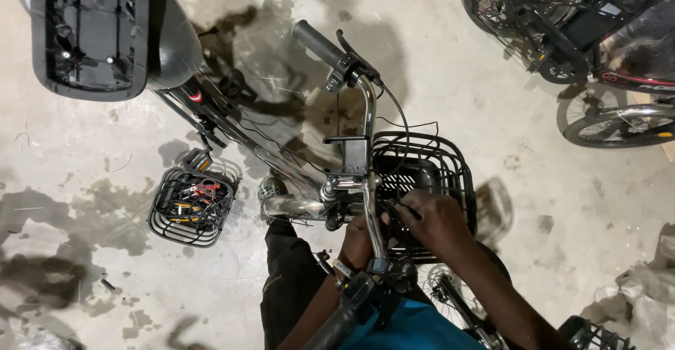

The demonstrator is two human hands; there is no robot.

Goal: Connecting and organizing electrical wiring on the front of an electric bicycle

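Observation:
A bicycle stands under me, its chrome handlebar (367,121) running up to a black grip (318,41). A black wire front basket (455,160) is fixed just right of the bar. My right hand (437,220) reaches over the basket's near edge, fingers pinched on a thin black cable (394,208) beside the stem (337,206). My left hand (357,243) sits under the handlebar close to the stem, touching the right hand; the bar hides its fingers. A black phone holder (349,154) is clamped on the bar above both hands.
A small wire basket (163,216) with red-handled tools and cables lies on the stained concrete floor at the left. A black saddle (91,30) is at the top left. Another bicycle (583,20) stands at the top right, and crumpled plastic (643,287) lies at the lower right.

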